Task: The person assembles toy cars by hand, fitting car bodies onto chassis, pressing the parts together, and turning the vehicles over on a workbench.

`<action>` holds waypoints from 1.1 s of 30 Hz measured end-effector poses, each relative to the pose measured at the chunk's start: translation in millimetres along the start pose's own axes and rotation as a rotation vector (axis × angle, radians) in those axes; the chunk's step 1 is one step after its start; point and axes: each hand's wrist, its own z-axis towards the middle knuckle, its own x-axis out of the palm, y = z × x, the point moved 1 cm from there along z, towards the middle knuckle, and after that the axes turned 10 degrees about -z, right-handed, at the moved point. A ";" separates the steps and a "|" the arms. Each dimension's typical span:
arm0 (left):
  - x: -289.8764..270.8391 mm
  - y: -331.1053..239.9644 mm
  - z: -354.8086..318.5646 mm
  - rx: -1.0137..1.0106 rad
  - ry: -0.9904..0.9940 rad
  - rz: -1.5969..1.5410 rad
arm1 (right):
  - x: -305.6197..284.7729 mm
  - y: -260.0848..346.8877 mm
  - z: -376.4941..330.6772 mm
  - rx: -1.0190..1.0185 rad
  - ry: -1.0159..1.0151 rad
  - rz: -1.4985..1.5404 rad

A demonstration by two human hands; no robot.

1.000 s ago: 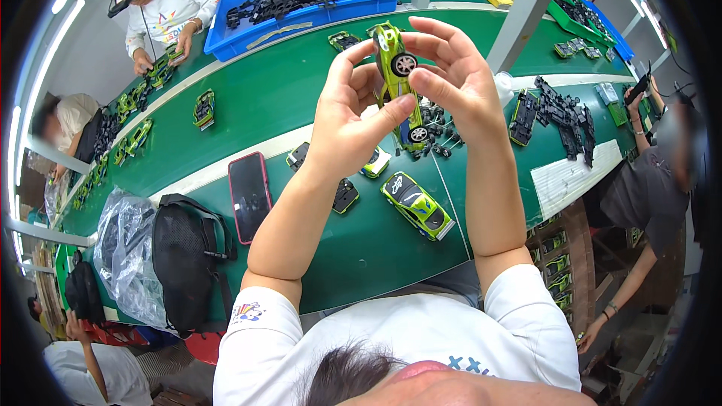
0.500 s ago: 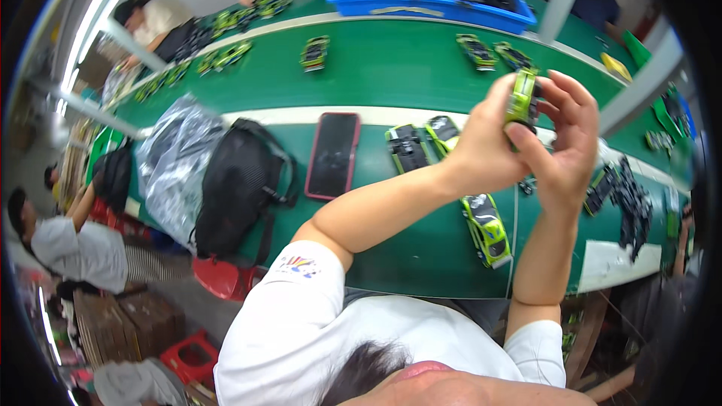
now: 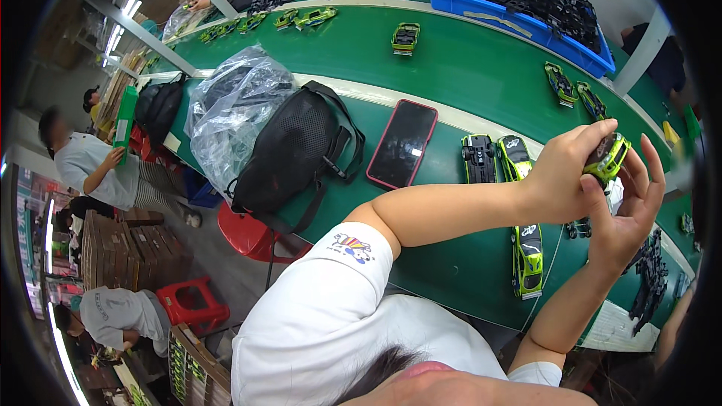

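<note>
Up at the right, both hands are around a small lime-green and black toy car (image 3: 611,161). My left hand (image 3: 560,177) is closed on its left side, with the fingers curled behind. My right hand (image 3: 626,214) has its thumb against the near end, and its bent fingers rise along the right side, partly hidden. Below my left forearm lies a finished-looking green toy car (image 3: 528,259) with a dark windscreen. Beyond that forearm sit a black car chassis (image 3: 479,159), underside up, and a green toy car (image 3: 514,156) partly covered by my arm.
A phone (image 3: 403,143), a black bag (image 3: 289,154) and a clear plastic bag (image 3: 233,116) lie to the left. Across the green belt (image 3: 466,68) are several toy cars and a blue bin (image 3: 526,22) of black parts. Black parts (image 3: 648,282) lie right. Co-workers sit beyond.
My view has turned, so the table appears shifted right and tilted. The toy car is turned differently in my hands, showing more of one end. Both hands stay around it.
</note>
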 end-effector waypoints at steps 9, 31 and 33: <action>2.9 -2.2 0.0 -0.092 0.024 -0.073 | -3.8 1.9 -0.3 0.013 0.019 -0.004; 1.4 9.7 0.7 -0.006 0.051 -0.095 | -1.6 -8.8 -7.8 -0.110 -0.090 -0.128; 3.5 8.9 2.7 0.027 0.017 -0.064 | -7.9 -20.9 -5.5 -0.049 -0.057 0.005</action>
